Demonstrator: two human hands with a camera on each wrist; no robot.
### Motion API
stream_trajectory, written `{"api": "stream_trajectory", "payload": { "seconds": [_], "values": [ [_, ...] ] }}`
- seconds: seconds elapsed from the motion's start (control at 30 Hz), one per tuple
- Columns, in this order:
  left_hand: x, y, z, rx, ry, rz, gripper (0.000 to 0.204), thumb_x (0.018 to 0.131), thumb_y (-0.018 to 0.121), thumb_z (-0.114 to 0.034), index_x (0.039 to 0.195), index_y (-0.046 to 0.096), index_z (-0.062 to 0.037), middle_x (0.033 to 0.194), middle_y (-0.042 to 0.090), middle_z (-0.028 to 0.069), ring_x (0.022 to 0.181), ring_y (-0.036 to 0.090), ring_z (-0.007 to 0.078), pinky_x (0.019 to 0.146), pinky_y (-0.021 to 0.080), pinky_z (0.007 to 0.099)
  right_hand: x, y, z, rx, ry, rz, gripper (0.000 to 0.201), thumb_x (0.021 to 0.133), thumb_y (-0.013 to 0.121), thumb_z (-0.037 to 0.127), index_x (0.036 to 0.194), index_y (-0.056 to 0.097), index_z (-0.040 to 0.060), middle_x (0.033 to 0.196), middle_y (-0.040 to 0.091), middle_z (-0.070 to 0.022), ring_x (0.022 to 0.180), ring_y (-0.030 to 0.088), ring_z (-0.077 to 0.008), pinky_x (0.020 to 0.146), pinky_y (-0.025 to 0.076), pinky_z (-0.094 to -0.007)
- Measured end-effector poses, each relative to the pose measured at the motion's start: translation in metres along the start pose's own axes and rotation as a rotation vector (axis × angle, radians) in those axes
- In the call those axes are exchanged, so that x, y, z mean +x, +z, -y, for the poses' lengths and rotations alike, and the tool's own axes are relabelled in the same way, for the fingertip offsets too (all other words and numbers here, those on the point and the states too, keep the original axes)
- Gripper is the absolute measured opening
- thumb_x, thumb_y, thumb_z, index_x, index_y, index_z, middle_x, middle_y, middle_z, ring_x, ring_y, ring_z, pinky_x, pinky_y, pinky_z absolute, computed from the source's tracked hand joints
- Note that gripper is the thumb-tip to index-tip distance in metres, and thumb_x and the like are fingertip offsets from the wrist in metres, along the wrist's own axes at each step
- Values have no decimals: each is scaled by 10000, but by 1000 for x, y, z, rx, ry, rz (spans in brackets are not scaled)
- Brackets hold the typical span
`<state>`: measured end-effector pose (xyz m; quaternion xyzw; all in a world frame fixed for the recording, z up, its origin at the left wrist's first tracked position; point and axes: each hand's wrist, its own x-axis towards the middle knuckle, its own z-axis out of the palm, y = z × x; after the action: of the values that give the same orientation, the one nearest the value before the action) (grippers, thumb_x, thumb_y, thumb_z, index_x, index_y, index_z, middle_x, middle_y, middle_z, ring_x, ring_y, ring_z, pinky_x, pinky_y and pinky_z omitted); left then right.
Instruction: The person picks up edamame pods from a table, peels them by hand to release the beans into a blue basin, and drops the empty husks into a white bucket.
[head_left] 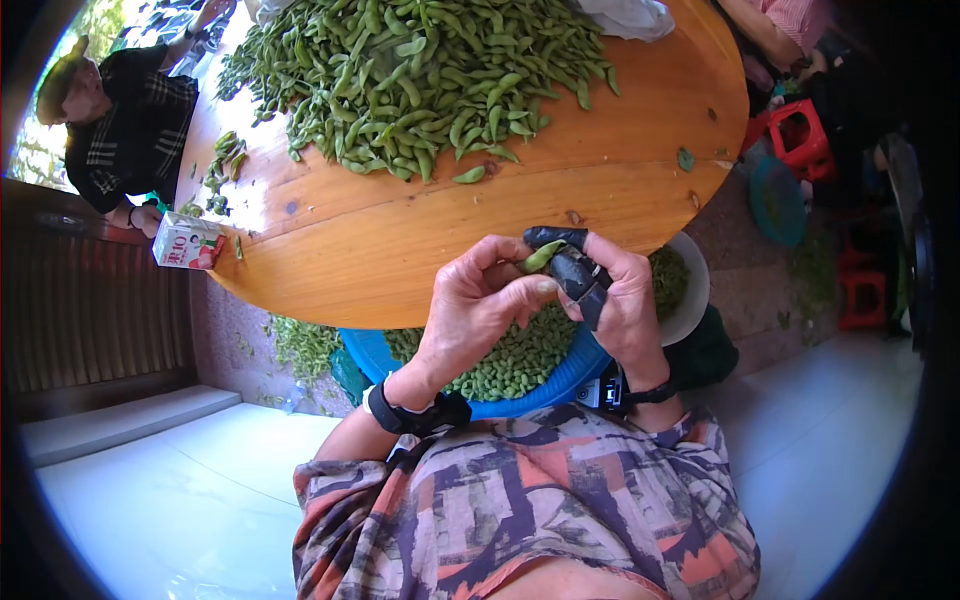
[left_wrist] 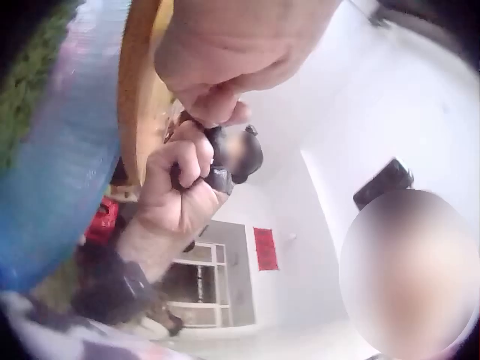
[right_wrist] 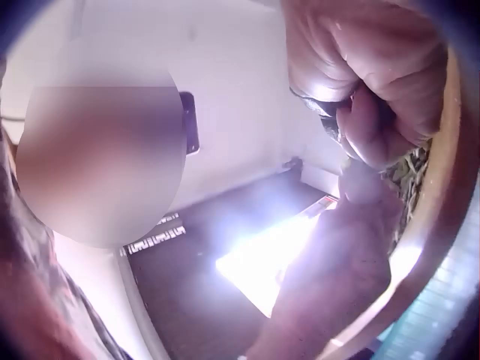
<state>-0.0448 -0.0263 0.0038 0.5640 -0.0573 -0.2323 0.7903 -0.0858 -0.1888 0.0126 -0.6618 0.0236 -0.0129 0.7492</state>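
In the head view a green pod [head_left: 541, 257] is pinched between the two hands, above the table's near edge. The left hand [head_left: 476, 300] holds its near end between thumb and curled fingers. Black wrapping covers fingers of the right hand [head_left: 618, 300], which grips the pod's other end. Below them a blue basin [head_left: 365, 352] contains shelled green beans [head_left: 515, 365]. The left wrist view shows the left hand [left_wrist: 240, 52] close to the curled right hand [left_wrist: 176, 184]. In the right wrist view the right hand [right_wrist: 367, 75] meets the left hand [right_wrist: 330, 262]; the pod is hidden there.
A large heap of pods [head_left: 400, 90] covers the far part of the wooden table [head_left: 330, 260]. A drink carton [head_left: 188, 242] stands at its left edge near a seated person [head_left: 130, 120]. A white bowl [head_left: 697, 290] is beside the basin; red stools [head_left: 800, 140] stand right.
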Motion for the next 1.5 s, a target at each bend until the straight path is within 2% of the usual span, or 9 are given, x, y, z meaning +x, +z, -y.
{"api": "stream_trajectory", "payload": {
  "seconds": [0.17, 0.27, 0.33, 0.57, 0.8, 0.97, 1.17, 1.37, 1.5],
  "values": [
    [0, -9, 5, 556, 211, -48, 134, 852, 696, -3, 958, 623, 31, 685, 631, 73, 613, 617, 78, 530, 498, 243, -4, 3, 0, 33, 108, -8, 195, 911, 581, 68, 1069, 677, 6, 677, 534, 62, 603, 479, -24, 555, 386, -188],
    [4, -12, 3, 661, 375, -9, 77, 928, 634, -41, 956, 633, 30, 680, 619, 38, 531, 546, 88, 469, 433, 219, -3, 5, -11, -249, -192, -89, 186, 909, 573, 57, 1054, 673, -1, 679, 544, 37, 583, 487, -37, 552, 385, -189],
    [5, -19, -9, 88, -117, 81, 168, 967, 591, -121, 900, 637, 26, 667, 618, 63, 496, 532, 102, 440, 399, 220, -6, 4, -10, -128, -106, -17, 205, 927, 530, 47, 1073, 654, -28, 728, 573, -4, 564, 482, -39, 519, 371, -186],
    [12, -32, -23, -182, -469, 250, 231, 1005, 537, -183, 900, 620, 6, 691, 628, 60, 476, 521, 88, 418, 360, 196, 5, -9, -19, 514, 235, 138, 232, 959, 480, 92, 1086, 606, -56, 678, 535, 11, 544, 433, -18, 447, 315, -174],
    [9, -20, -13, 188, -171, 169, 132, 974, 592, -131, 1002, 632, -8, 729, 635, 37, 559, 566, 78, 461, 407, 202, -1, 12, 3, -317, -99, -126, 127, 888, 577, 19, 977, 656, -25, 713, 567, -48, 648, 583, -196, 615, 476, -311],
    [10, -17, 3, -388, -187, 149, 113, 976, 574, -134, 1024, 589, -33, 830, 619, 22, 673, 543, 86, 622, 460, 232, -8, 25, -5, -698, -481, -151, 165, 775, 595, -15, 940, 600, -16, 853, 517, -162, 718, 573, -380, 624, 482, -401],
    [9, -14, 14, -423, -105, 303, 143, 983, 536, -79, 1111, 581, -34, 914, 629, 30, 696, 543, 97, 629, 439, 218, 0, 3, -3, -58, 36, -99, 236, 898, 576, 99, 1097, 670, 14, 717, 565, 61, 602, 493, 3, 532, 404, -174],
    [7, -13, -3, -187, -165, 157, 102, 977, 574, -94, 1038, 593, -15, 809, 612, 25, 623, 544, 70, 499, 385, 205, -1, -7, -2, 280, 99, -25, 250, 885, 612, 86, 1115, 673, 9, 714, 568, 56, 608, 487, 20, 533, 392, -142],
    [11, -20, -3, 83, -119, 160, 104, 973, 593, -107, 999, 615, -9, 736, 598, 13, 560, 502, 50, 454, 331, 190, -2, 3, 10, -126, 17, -112, 244, 859, 629, 44, 1094, 686, 11, 793, 663, -5, 666, 582, -56, 610, 478, -208]
  ]
}}
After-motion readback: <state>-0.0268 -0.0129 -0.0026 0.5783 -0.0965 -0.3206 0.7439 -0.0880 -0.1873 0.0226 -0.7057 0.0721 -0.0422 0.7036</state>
